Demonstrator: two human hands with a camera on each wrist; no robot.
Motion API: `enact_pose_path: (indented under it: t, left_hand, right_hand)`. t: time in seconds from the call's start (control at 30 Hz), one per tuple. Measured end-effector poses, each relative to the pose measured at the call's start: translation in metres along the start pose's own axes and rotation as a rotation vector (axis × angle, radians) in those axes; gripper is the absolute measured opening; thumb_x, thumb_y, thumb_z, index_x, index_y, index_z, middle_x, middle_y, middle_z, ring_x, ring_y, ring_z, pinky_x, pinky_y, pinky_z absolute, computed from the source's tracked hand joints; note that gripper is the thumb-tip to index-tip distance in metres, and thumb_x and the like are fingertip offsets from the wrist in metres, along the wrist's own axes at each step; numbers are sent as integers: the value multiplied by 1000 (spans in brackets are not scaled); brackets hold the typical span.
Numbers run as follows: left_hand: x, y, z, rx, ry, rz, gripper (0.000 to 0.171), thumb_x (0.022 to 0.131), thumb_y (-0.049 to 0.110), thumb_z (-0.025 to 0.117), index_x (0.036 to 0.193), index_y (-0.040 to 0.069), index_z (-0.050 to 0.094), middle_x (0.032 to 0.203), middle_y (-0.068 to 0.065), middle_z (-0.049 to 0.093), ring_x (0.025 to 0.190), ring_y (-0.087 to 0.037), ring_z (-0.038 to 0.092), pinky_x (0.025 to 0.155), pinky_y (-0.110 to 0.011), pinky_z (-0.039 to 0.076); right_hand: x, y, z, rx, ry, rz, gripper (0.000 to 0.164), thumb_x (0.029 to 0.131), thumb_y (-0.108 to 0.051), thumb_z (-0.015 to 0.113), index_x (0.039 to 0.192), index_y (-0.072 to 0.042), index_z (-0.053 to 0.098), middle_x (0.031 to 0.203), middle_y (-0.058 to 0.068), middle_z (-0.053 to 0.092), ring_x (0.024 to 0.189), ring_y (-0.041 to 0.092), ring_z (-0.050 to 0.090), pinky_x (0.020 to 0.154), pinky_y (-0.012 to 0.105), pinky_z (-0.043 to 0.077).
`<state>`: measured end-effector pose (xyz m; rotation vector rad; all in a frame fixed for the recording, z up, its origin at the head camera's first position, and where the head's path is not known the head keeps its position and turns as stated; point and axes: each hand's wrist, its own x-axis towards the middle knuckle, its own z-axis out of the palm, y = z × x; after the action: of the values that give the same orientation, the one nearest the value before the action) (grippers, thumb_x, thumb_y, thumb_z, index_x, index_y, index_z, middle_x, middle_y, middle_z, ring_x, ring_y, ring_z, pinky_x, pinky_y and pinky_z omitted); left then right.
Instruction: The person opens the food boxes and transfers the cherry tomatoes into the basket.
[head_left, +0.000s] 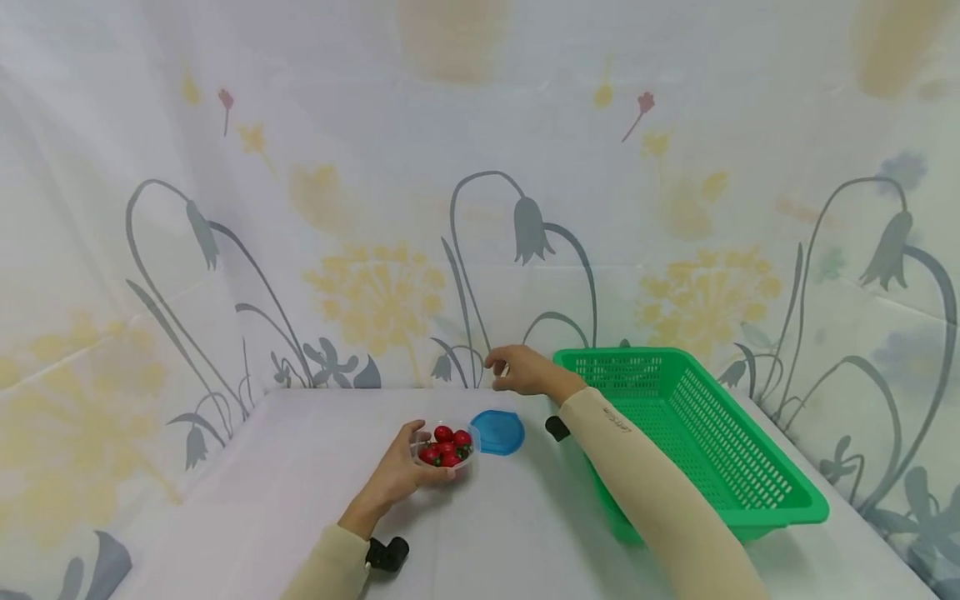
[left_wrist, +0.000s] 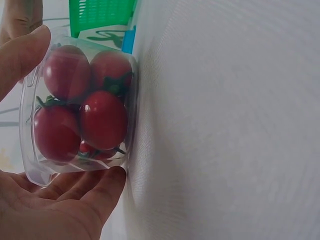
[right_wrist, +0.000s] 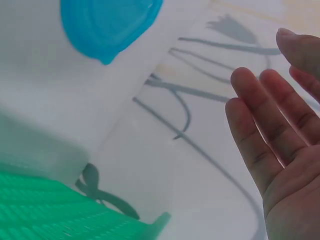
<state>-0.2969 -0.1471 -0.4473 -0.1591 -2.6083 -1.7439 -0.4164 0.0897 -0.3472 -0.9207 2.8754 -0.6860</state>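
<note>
My left hand (head_left: pixel 397 473) grips a clear plastic container (left_wrist: pixel 26 135) by its sides, thumb on one side and fingers on the other. Inside are several red cherry tomatoes (head_left: pixel 444 448) with green stems, and the container's top is uncovered. A blue lid (head_left: pixel 498 432) lies on the table just beyond the container, to its right. Raised above the table's back edge, my right hand (head_left: pixel 525 369) holds nothing. In the right wrist view its fingers are loosely bent and spread a little, well apart from the lid.
A green plastic basket (head_left: pixel 810 508) with slotted walls stands on the right side of the white table (head_left: pixel 247 500), partly behind my right forearm. A patterned cloth (head_left: pixel 375 167) with grey and yellow flowers hangs behind and beside the table.
</note>
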Motion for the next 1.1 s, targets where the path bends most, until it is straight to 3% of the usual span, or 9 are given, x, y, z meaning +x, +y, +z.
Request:
enact_pose_path:
  t: [0.3, 0.5, 1.1]
  left_hand:
    - [-3, -1, 0, 3, -3, -1, 101, 67, 28, 88, 145, 4, 29, 140, -18, 45, 127, -41, 41, 98, -59, 39]
    - [-3, -1, 0, 5, -5, 2, 101, 67, 29, 88, 145, 4, 29, 139, -18, 45, 127, -41, 41, 98, -59, 40]
    - [-1, 0, 1, -4, -12, 11, 102, 67, 28, 88, 145, 5, 28, 139, -17, 45, 129, -42, 39, 101, -58, 37]
  right_hand:
    - [-18, -32, -2, 33, -38, -89, 35, 89, -17, 68, 124, -13, 59, 111, 6, 62, 96, 19, 62, 77, 29, 54]
    - [-25, -47, 3, -17, -60, -151, 35, 89, -17, 69, 123, -14, 60, 111, 4, 64, 93, 16, 62, 76, 25, 54]
    - [-33, -60, 33, -68, -163, -170, 32, 87, -16, 71, 118, -15, 64, 107, -5, 63, 91, 10, 60, 75, 18, 50]
